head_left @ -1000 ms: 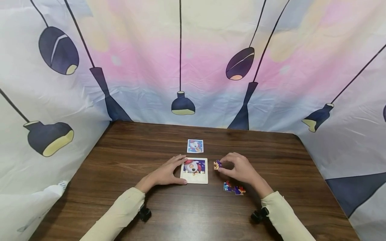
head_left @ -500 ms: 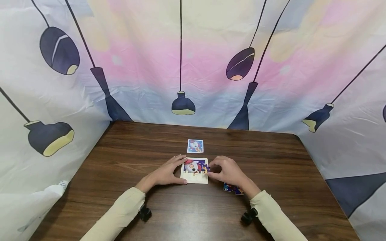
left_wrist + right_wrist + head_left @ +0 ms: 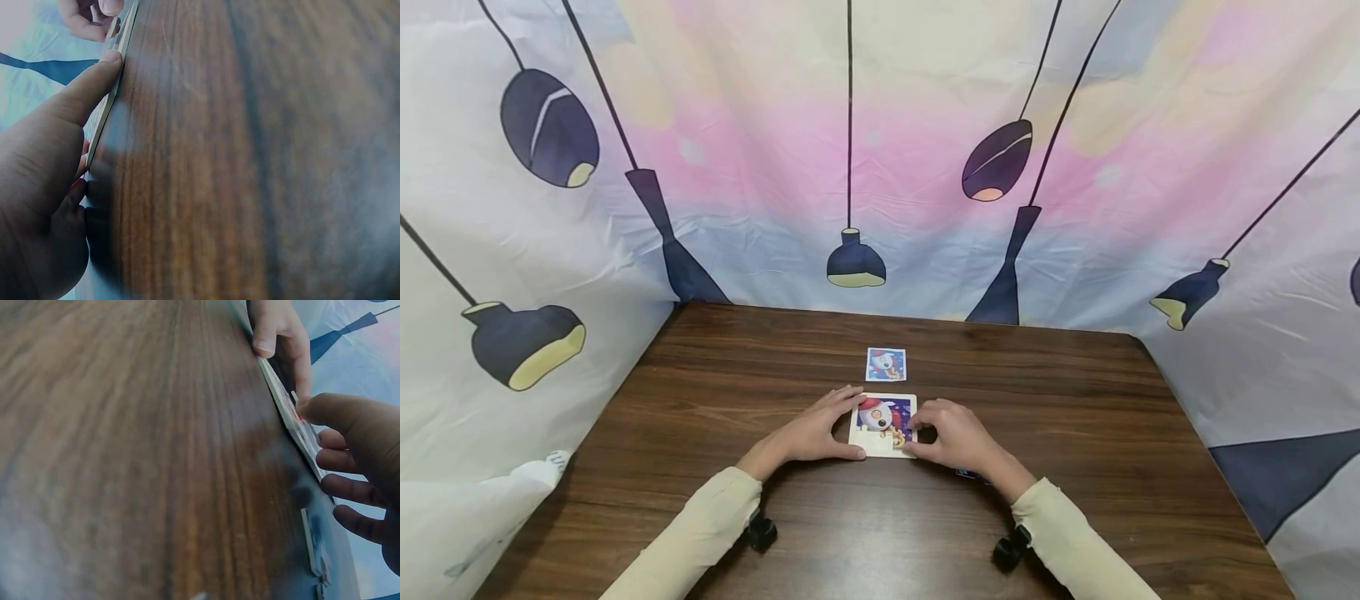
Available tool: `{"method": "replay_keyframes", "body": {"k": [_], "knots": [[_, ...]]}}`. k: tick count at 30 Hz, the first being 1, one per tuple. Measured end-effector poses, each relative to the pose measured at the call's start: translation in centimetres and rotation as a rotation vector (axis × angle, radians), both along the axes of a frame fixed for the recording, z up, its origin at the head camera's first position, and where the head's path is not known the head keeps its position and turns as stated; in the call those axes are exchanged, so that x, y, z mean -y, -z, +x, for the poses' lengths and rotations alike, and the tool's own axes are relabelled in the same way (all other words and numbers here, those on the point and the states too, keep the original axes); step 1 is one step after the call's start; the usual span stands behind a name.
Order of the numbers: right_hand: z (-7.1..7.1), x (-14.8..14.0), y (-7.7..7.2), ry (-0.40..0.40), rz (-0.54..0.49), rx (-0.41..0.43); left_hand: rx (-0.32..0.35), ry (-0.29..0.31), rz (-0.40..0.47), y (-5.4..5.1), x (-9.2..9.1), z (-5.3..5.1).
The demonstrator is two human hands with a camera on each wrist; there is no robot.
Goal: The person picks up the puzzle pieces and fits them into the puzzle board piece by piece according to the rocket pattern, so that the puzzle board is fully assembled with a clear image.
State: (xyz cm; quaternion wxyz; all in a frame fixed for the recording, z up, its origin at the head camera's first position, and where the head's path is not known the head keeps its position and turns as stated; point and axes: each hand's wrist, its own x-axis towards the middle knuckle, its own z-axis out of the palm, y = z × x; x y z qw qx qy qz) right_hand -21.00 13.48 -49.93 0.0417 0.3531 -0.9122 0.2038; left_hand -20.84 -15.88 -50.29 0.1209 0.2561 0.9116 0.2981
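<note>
A pale square puzzle board [image 3: 874,448] lies on the table, its upper part filled with a picture of a white dog in a red hat. My left hand [image 3: 811,429] holds the board's left side, thumb at the near corner and fingers at the far corner. My right hand [image 3: 957,435] pinches a small jigsaw piece [image 3: 898,438] between thumb and fingers, over the board's lower right part. In the right wrist view the piece [image 3: 297,399] stands tilted against the board; whether it is seated is unclear. Loose jigsaw pieces [image 3: 967,473] lie mostly hidden beneath the right wrist.
A small square picture card [image 3: 886,364] with the same dog lies behind the board. The dark wooden table [image 3: 760,350] ends at a hanging cloth [image 3: 760,167] printed with lamps, at the back and both sides.
My right hand has carried the jigsaw piece leftward from the bare table onto the board, then slightly nearer. The loose pieces have become mostly covered by the wrist. My left hand stays put.
</note>
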Motion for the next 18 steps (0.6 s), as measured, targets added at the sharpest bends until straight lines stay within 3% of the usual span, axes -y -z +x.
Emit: {"method": "replay_keyframes", "body": {"k": [18], "knots": [[-0.21, 0.13, 0.48, 0.013, 0.016, -0.023, -0.004, -0.002, 0.002, 0.10, -0.03, -0.08]]}}
